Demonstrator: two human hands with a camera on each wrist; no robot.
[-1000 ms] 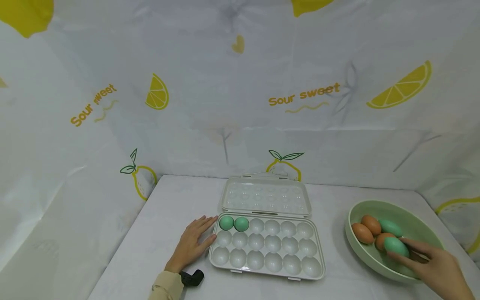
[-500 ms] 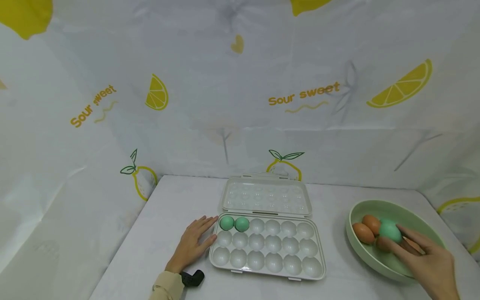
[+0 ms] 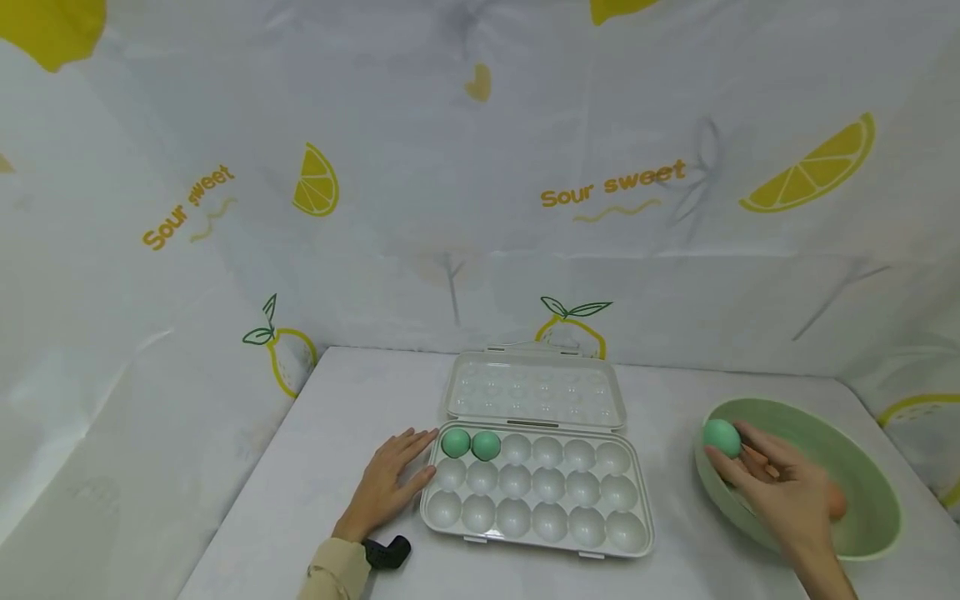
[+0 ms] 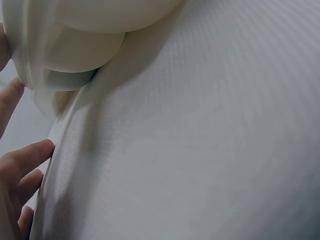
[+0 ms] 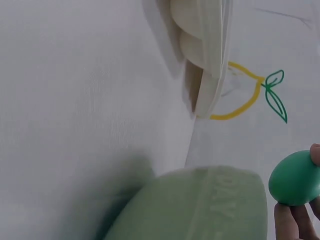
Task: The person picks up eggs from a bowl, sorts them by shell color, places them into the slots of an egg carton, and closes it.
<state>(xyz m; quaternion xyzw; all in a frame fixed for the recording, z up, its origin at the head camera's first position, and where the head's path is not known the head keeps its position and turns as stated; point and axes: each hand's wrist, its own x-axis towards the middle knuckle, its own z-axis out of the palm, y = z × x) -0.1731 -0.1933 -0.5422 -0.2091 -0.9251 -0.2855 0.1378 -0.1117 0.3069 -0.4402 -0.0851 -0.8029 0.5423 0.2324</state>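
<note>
My right hand (image 3: 791, 492) pinches a green egg (image 3: 722, 438) between thumb and fingertips, above the left rim of the pale green bowl (image 3: 855, 467). The right wrist view has this egg (image 5: 295, 179) beyond the bowl's wall (image 5: 215, 200). Behind my hand, a brown egg (image 3: 837, 502) shows in the bowl; others there are mostly hidden. My left hand (image 3: 386, 477) lies with fingers stretched, fingertips at the left edge of the white egg tray (image 3: 491, 534). Two green eggs, a corner one (image 3: 455, 442) and its neighbour (image 3: 486, 445), fill the tray's back-left cups.
The tray's clear lid (image 3: 536, 387) stands folded back behind it, with the patterned curtain (image 3: 420, 208) further back. White cloth (image 3: 667, 500) covers the table between tray and bowl. A black device (image 3: 387, 552) is strapped at my left wrist.
My right hand has lifted the green egg from among the others and carried it up and left to the bowl's rim. My left hand stays by the tray.
</note>
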